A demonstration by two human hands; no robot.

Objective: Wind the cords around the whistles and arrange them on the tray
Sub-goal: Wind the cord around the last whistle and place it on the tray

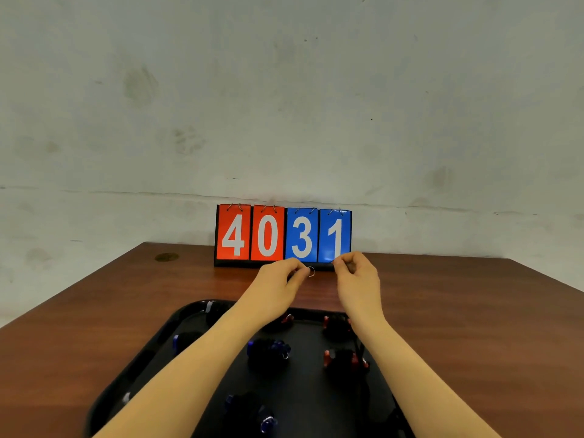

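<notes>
While wound whistles (268, 350) lie scattered across the black tray (148, 365) at 6 o'clock, both hands are raised beyond its far rim: the left hand (281, 276) pinches a small metal ring (311, 271), and the right hand (355, 270), fingers curled, pinches something too small to make out. At 12 o'clock a scoreboard (282, 237) reading 4031 stands on the bench (474, 311).

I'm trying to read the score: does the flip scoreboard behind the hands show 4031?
Yes, the scoreboard at the back of the table shows a red 4 and 0, then a blue 3 and 1.
</notes>
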